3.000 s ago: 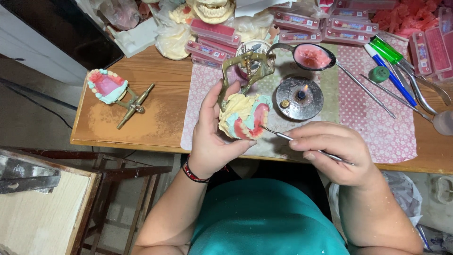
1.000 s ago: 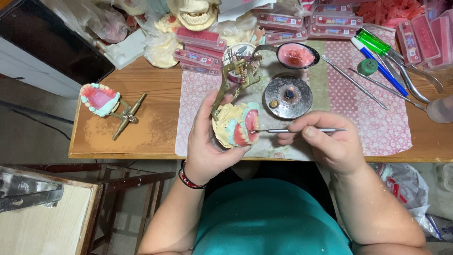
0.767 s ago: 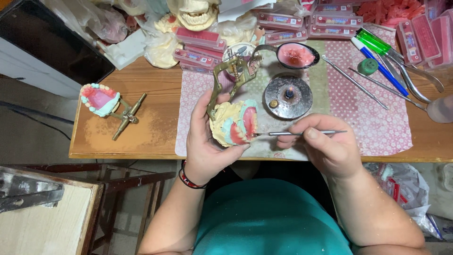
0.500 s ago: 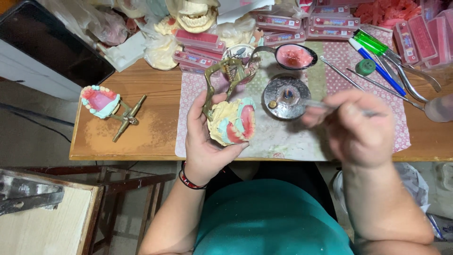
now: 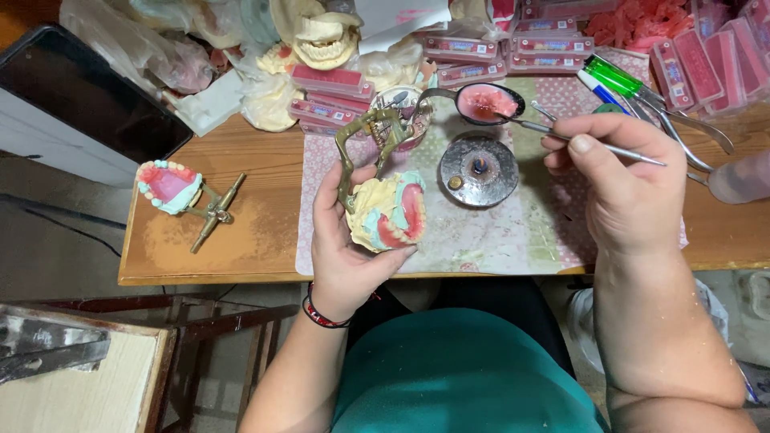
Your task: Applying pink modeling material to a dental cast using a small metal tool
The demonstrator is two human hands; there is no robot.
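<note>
1. The wooden worktop [image 5: 241, 240] carries a patterned mat [image 5: 497, 240], with stacks of pink wax boxes [image 5: 513, 48] and plaster casts [image 5: 325, 40] crowded along its far edge.
2. At the worktop's left end lies a second denture model on a brass articulator [image 5: 180, 192], well apart from both hands.
3. The left hand [image 5: 345, 248] is closed around a plaster denture model [image 5: 389, 212] with pink wax gums, held above the mat's near edge; its brass articulator frame [image 5: 365, 140] rises behind it.
4. A round metal burner [image 5: 479, 168] stands on the mat between the hands.
5. The right hand [image 5: 618, 176] pinches a thin metal wax instrument [image 5: 577, 140] between thumb and fingers; its tip reaches the spoon of pink wax [image 5: 488, 102].
6. To do this well, I judge that only a small bead of wax should be taken, with the model kept steady and tilted toward the eye.
</note>
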